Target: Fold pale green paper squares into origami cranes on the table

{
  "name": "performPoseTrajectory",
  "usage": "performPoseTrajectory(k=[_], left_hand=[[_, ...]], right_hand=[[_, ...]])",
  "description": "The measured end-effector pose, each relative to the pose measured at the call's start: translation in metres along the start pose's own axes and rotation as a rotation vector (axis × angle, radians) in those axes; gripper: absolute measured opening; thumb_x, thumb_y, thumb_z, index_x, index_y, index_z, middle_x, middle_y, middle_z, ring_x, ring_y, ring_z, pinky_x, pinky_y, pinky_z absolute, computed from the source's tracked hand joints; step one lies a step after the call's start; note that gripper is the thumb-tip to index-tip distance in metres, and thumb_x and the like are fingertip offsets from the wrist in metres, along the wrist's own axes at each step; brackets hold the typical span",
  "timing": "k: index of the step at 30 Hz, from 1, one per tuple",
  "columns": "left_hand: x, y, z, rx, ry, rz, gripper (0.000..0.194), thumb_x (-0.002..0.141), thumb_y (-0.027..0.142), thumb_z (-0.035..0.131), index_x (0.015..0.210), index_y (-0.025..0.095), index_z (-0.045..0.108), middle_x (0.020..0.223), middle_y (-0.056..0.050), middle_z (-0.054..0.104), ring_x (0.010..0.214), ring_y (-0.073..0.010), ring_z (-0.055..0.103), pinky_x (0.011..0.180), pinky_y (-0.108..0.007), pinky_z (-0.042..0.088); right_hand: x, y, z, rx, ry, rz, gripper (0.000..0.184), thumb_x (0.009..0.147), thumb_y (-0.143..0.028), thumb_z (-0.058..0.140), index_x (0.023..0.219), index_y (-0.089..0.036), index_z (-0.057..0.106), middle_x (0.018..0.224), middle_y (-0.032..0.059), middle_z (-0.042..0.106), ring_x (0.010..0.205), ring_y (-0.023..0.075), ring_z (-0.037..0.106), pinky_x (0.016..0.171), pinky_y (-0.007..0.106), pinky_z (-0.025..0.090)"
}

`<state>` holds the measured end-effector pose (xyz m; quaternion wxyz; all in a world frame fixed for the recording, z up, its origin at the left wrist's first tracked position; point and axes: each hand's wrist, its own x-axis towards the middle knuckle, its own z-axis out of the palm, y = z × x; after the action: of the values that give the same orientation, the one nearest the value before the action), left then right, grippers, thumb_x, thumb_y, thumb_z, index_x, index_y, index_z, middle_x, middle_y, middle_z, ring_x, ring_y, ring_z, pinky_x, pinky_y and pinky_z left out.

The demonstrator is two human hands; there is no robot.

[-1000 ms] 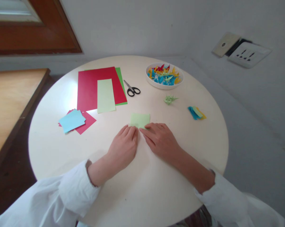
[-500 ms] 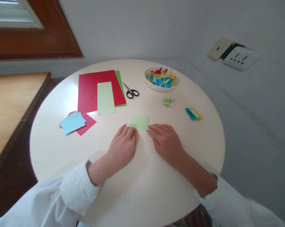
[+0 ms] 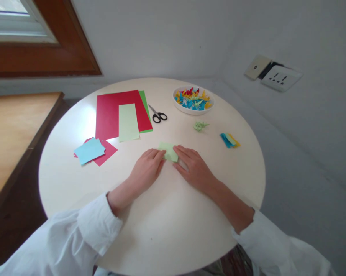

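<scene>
A small folded light green paper (image 3: 169, 150) lies on the round cream table (image 3: 167, 222) in front of me. My left hand (image 3: 146, 171) lies flat with its fingertips on the paper's left edge. My right hand (image 3: 193, 167) lies flat too, fingers stretched out over the paper's right corner. Neither hand lifts the paper off the table. Both arms are in white sleeves.
Farther back lie a big red sheet (image 3: 111, 111) over a green sheet (image 3: 145, 102), a light green strip (image 3: 128, 122), black scissors (image 3: 158, 115) and a white bowl (image 3: 193, 112) of folded cranes. A green crane (image 3: 200, 125), small paper stacks (image 3: 229, 140) (image 3: 89, 150), a wooden surface (image 3: 12, 130) at left.
The view has tilted and drawn back a little. Both hands slid forward onto the light green paper, which now sits turned at an angle and partly covered by my fingers.
</scene>
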<state>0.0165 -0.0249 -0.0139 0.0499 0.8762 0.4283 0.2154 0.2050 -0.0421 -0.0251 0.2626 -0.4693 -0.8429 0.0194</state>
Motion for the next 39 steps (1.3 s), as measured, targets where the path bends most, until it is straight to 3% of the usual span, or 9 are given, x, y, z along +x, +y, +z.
performPoseTrajectory(k=[6, 19, 25, 30, 34, 39], left_hand=[[0.006, -0.009, 0.004, -0.085, 0.003, -0.112, 0.027, 0.084, 0.020, 0.050, 0.109, 0.013, 0.058, 0.105, -0.011, 0.064, 0.092, -0.0203, 0.063, 0.082, -0.034, 0.052], [0.010, -0.007, -0.003, -0.045, -0.003, -0.079, 0.025, 0.089, 0.023, 0.041, 0.090, 0.013, 0.064, 0.093, -0.010, 0.067, 0.082, -0.0191, 0.063, 0.074, -0.031, 0.050], [0.010, -0.009, 0.001, 0.008, 0.019, -0.056, 0.026, 0.089, 0.021, 0.039, 0.086, 0.014, 0.064, 0.089, -0.009, 0.067, 0.079, -0.0175, 0.063, 0.073, -0.029, 0.049], [0.011, -0.008, 0.000, 0.002, -0.019, -0.064, 0.026, 0.087, 0.019, 0.040, 0.083, 0.013, 0.065, 0.088, -0.011, 0.068, 0.080, -0.0196, 0.062, 0.074, -0.032, 0.049], [0.013, -0.008, -0.004, -0.126, 0.024, -0.181, 0.027, 0.087, 0.024, 0.041, 0.082, 0.012, 0.065, 0.085, -0.011, 0.068, 0.078, -0.0204, 0.062, 0.072, -0.032, 0.047], [0.013, -0.017, -0.009, -0.495, 0.171, -0.374, 0.022, 0.080, 0.031, 0.051, 0.085, 0.015, 0.066, 0.087, -0.007, 0.070, 0.079, -0.0189, 0.061, 0.071, -0.029, 0.046]], right_hand=[[0.002, 0.003, 0.002, 0.043, -0.017, 0.055, 0.043, 0.088, -0.027, 0.046, 0.129, -0.013, 0.046, 0.123, 0.0157, 0.059, 0.112, 0.0232, 0.056, 0.095, 0.044, 0.043], [0.010, 0.003, 0.000, 0.186, 0.064, 0.146, 0.038, 0.083, -0.022, 0.051, 0.120, -0.013, 0.053, 0.117, 0.0142, 0.062, 0.108, 0.0223, 0.058, 0.093, 0.041, 0.046], [0.021, 0.006, 0.002, 0.208, 0.131, 0.204, 0.023, 0.082, -0.023, 0.054, 0.102, -0.018, 0.064, 0.101, 0.0091, 0.070, 0.096, 0.0203, 0.063, 0.089, 0.041, 0.043], [0.031, 0.008, 0.001, 0.225, 0.116, 0.225, 0.009, 0.079, -0.020, 0.057, 0.079, -0.019, 0.067, 0.090, 0.0058, 0.072, 0.089, 0.0195, 0.064, 0.086, 0.040, 0.039], [0.042, 0.005, -0.003, 0.261, 0.079, 0.224, 0.009, 0.078, -0.019, 0.058, 0.073, -0.017, 0.065, 0.079, 0.0048, 0.072, 0.080, 0.0185, 0.064, 0.083, 0.037, 0.039], [0.061, -0.009, -0.009, 0.456, 0.103, 0.186, 0.014, 0.079, -0.023, 0.054, 0.072, -0.017, 0.064, 0.072, 0.0027, 0.068, 0.068, 0.0143, 0.060, 0.068, 0.027, 0.043]])
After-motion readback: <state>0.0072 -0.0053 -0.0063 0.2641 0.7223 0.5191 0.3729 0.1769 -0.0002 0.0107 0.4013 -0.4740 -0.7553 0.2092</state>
